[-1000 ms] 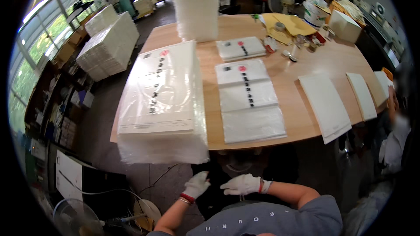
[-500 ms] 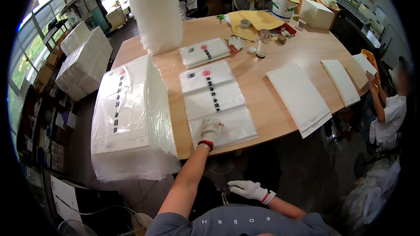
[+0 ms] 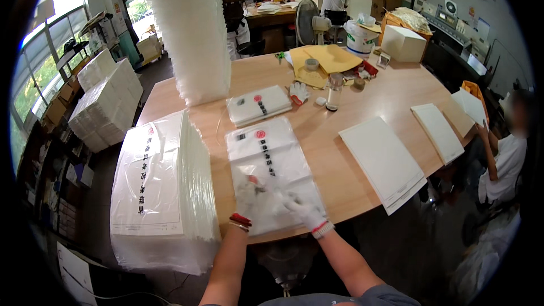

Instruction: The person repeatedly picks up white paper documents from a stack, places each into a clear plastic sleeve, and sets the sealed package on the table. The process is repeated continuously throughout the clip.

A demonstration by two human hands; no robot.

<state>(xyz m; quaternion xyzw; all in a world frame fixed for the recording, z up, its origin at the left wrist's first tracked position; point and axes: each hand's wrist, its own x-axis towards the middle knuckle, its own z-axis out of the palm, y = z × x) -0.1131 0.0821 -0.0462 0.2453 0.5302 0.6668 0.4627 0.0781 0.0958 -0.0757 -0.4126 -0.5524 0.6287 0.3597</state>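
A flat stack of clear plastic bags [image 3: 294, 161] with dark print and a red round mark lies in front of me at the table's near edge. My left hand [image 3: 246, 197], in a white glove, is over its lower left part with the fingers closed, seemingly on the film of the top plastic bag. Beside it my right hand [image 3: 306, 212], also gloved, reaches over the lower right part of the same stack. Its fingertips are smeared by motion against the pale film. To the left stands a tall pile of filled plastic bags [image 3: 161, 178] with white papers inside.
A high column of white packs [image 3: 195, 39] rises at the back left. Behind the bags lies a folded bag bundle [image 3: 259, 105], near a white glove [image 3: 298, 93] and a clear jar [image 3: 334, 93]. White paper stacks [image 3: 382, 161] lie to the right. A co-worker [image 3: 504, 153] sits at the right edge.
My right hand has come up from near my lap onto the bag stack. The left hand has turned and its fingers have lifted off the flat surface. My view has tilted up.
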